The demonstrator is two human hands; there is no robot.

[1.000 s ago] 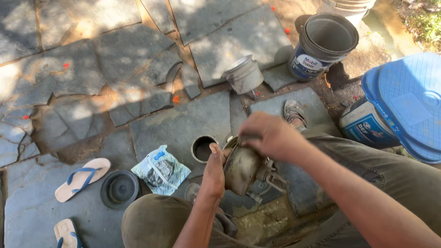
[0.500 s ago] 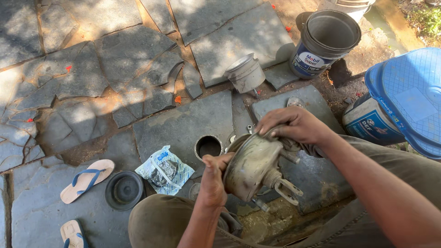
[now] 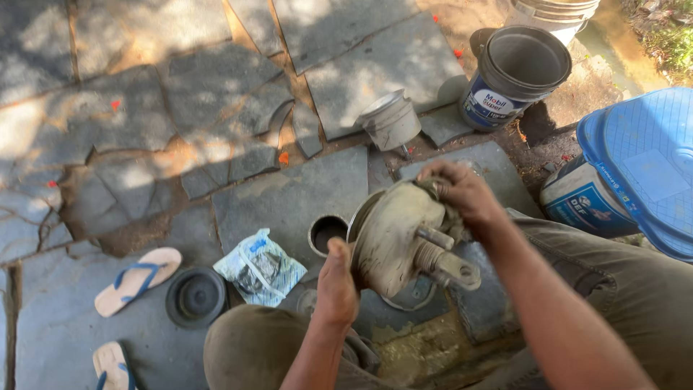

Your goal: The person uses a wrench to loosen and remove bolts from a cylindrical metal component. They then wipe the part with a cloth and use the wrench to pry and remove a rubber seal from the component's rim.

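A dirty, mud-coloured round metal part (image 3: 393, 242) with a threaded stem and a clevis end sits between my knees, tilted with the stem pointing right. My left hand (image 3: 337, 285) grips its lower left rim. My right hand (image 3: 462, 191) presses a grimy rag (image 3: 442, 189) against its upper right side. Under the part lies a small dark round can (image 3: 326, 232) on the stone slab.
A black round rubber piece (image 3: 195, 297) and a clear plastic bag (image 3: 260, 269) lie to the left, near two sandals (image 3: 138, 280). A grey bucket (image 3: 517, 76), a small metal pot (image 3: 390, 120), a blue tub (image 3: 642, 167) and a white pail (image 3: 582, 200) stand behind and to the right.
The metal part has been lifted and turned, so its domed face and stem now show more fully. My right hand has slid to its upper right edge.
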